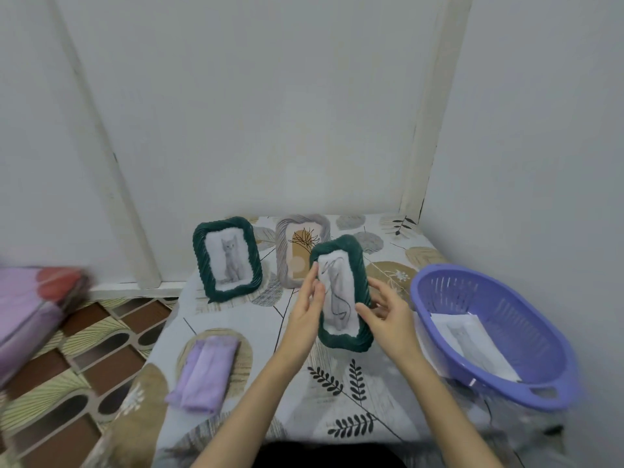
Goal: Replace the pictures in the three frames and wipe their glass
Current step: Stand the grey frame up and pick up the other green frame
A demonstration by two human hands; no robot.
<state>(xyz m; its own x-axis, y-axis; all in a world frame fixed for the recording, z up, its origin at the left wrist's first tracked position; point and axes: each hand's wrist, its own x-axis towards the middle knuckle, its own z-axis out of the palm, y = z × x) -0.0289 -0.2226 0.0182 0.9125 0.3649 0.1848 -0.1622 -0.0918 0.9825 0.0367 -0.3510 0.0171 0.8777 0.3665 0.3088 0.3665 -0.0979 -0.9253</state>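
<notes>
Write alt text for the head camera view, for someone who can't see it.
Two hands, left and right, hold a green frame with a cat sketch above a patterned table. Behind stand another green frame and a grey frame; a folded purple cloth lies left, a purple basket with papers right.

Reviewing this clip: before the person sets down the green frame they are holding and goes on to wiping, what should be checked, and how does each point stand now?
1. Dark green twisted-rim frame with a cat drawing held on both sides: ok; left hand touches its left edge, right hand grips its right edge.
2. Picture seated in that frame: ok, a drawing fills the opening.
3. Back panel closed: cannot tell, hidden.
4. Folded lilac cloth available: ok, on the patterned tablecloth.
5. Standing dark green frame with the grey cat picture upright: ok.
6. Grey twisted-rim frame refilled: cannot tell, it shows a leaf print.
</notes>
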